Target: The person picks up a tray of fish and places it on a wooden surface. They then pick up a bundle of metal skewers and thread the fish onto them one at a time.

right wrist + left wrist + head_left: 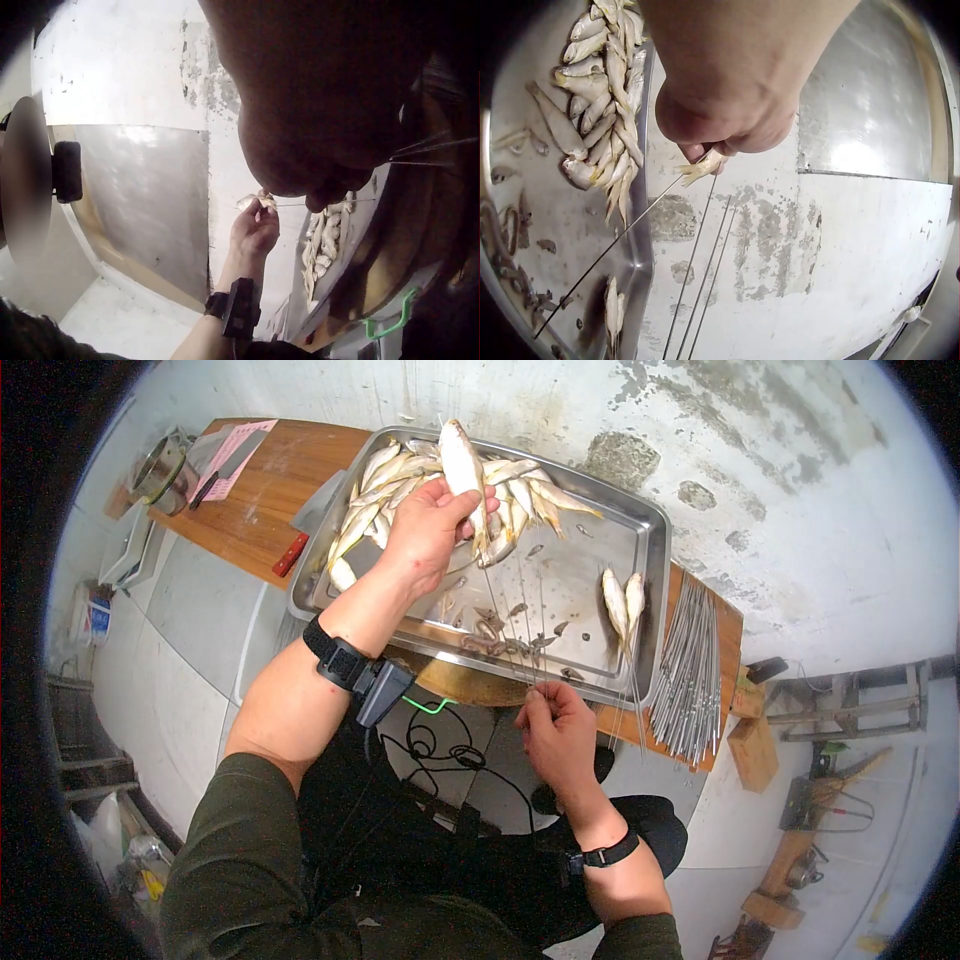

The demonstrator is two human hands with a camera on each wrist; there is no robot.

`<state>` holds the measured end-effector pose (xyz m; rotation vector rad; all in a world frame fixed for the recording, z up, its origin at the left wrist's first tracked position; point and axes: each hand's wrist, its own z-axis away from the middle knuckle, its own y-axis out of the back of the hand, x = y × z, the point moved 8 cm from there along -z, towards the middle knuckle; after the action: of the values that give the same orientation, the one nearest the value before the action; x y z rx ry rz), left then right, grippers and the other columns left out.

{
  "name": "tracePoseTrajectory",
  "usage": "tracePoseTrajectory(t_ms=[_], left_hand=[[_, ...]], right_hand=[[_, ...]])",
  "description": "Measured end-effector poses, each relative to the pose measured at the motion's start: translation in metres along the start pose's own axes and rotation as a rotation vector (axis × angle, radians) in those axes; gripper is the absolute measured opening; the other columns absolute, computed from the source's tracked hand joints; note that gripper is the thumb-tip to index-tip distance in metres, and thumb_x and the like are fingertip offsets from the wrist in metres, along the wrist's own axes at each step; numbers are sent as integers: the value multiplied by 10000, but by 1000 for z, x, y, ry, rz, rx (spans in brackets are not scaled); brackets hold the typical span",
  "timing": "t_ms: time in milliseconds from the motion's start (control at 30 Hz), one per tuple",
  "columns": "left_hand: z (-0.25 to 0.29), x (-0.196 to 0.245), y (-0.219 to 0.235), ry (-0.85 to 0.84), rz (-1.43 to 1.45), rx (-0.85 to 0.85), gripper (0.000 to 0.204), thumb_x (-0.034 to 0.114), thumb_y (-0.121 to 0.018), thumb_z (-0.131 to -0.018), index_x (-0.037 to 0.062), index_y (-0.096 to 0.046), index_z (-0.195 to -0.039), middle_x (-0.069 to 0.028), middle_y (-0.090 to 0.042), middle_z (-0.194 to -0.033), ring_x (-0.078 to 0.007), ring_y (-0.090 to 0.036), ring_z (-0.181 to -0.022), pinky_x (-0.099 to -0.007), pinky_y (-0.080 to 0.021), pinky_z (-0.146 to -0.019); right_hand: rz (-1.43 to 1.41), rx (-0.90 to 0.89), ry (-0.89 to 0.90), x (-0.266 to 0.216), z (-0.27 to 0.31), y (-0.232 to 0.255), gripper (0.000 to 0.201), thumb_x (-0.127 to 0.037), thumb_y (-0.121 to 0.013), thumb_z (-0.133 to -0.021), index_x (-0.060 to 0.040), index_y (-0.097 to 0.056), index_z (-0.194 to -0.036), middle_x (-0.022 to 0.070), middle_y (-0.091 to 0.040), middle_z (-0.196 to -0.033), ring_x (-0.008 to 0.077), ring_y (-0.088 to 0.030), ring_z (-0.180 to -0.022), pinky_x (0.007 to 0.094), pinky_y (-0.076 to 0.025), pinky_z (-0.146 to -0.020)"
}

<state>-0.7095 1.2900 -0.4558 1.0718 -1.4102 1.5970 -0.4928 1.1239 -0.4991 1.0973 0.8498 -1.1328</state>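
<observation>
In the head view the left hand (425,535) grips a pale fish (461,465) above the pile of fish (375,510) in a metal tray (655,560). The right hand (560,738) pinches several thin metal skewers (528,630) near the tray's front edge. One skewer reaches up to the tail end of the held fish. In the left wrist view the left hand (727,112) covers most of that fish, and its yellowish tail (700,168) shows beside a skewer. The right wrist view has the right hand (322,150) dark and close.
Two fish (622,605) with skewers lie at the tray's right side. A bundle of metal skewers (690,670) rests on the wooden board (265,475) at right. Dark scraps (490,630) lie in the tray. At the left are a knife (232,460), a red handle (290,555) and a metal pot (165,475).
</observation>
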Motion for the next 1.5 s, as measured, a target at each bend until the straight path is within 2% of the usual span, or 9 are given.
tracePoseTrajectory(t_ms=[333, 833, 1133, 1300, 1367, 1500], left_hand=[[2, 1, -2, 6, 14, 5, 170, 114, -556, -917, 42, -602, -1065, -19, -687, -966, -37, -605, -786, -165, -403, -577], [2, 0, -4, 12, -20, -5, 178, 94, -555, -916, 22, -589, -1075, -47, -679, -1000, -74, -632, -846, -174, -438, -602], [4, -3, -8, -9, -40, -20, 188, 104, -549, -920, 7, -587, -1077, -48, -677, -973, -75, -618, -794, -176, -432, -588], [7, -5, -9, 90, 81, 10, 189, 77, -523, -923, -12, -582, -1079, -70, -668, -953, -109, -623, -795, -184, -462, -623], [6, -8, -10, 96, 116, 5, 186, 72, -520, -922, -14, -584, -1075, -75, -667, -956, -112, -622, -793, -185, -467, -630], [4, -15, -8, 104, 81, -53, 169, 64, -521, -918, -13, -597, -1048, -80, -669, -942, -115, -624, -792, -190, -476, -640]], right_hand=[[28, 16, -10, 3, -3, 2, 195, -159, -564, -900, 24, -619, -938, 91, -662, -694, 141, -632, -628, 279, -495, -613], [28, 5, -12, -1, -2, -2, 186, -164, -559, -904, 13, -613, -920, 85, -652, -675, 139, -625, -617, 277, -494, -614], [34, 14, -21, -1, -3, -2, 195, -165, -566, -897, 22, -613, -929, 95, -660, -692, 140, -630, -636, 279, -494, -627], [36, 55, 25, 15, -9, -4, 197, -170, -575, -894, 20, -613, -927, 109, -666, -709, 162, -642, -652, 294, -500, -642], [58, 54, 120, 21, -14, -9, 152, -148, -542, -937, 2, -541, -960, 39, -601, -684, 66, -493, -490, 210, -394, -451], [36, 53, 121, 23, -15, -12, 145, -142, -533, -941, 2, -539, -960, 43, -600, -690, 67, -491, -491, 211, -393, -450]])
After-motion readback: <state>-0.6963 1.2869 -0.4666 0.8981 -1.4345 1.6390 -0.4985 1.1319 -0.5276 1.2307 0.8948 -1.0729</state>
